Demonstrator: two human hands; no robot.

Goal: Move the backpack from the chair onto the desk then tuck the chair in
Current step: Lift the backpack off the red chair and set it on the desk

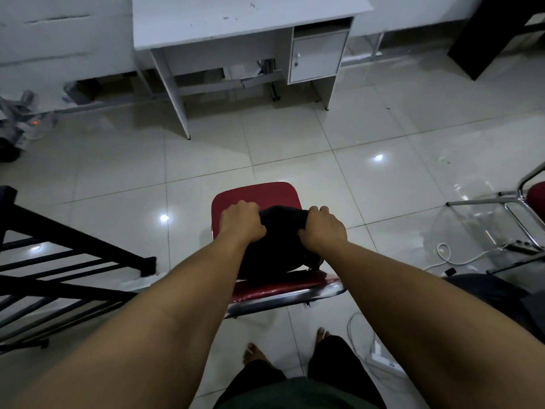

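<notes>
Standing behind a red chair (256,196), a person reaches both bare arms forward and down over its backrest. The left hand (242,222) and the right hand (323,228) are each closed tight on the top of a black backpack (275,249), one at either upper corner, fingers curled into the dark fabric. The backpack sits on the chair's red seat, leaning toward the padded backrest, whose chrome frame shows along the near edge. Whether the bag's base is fully resting on the seat cannot be told, since the arms and backrest hide its lower part.

The white desk (236,22) stands well apart from the chair, across an open stretch of glossy tiled floor (295,137); it has a small cupboard door under its right end. The chair faces the desk, not tucked in.

A black metal railing (59,261) runs along the left. At the right edge is part of a second chair (525,208) with chrome legs, and a white cable (451,258) lies on the tiles near it. The person's bare feet show below the chair's back.
</notes>
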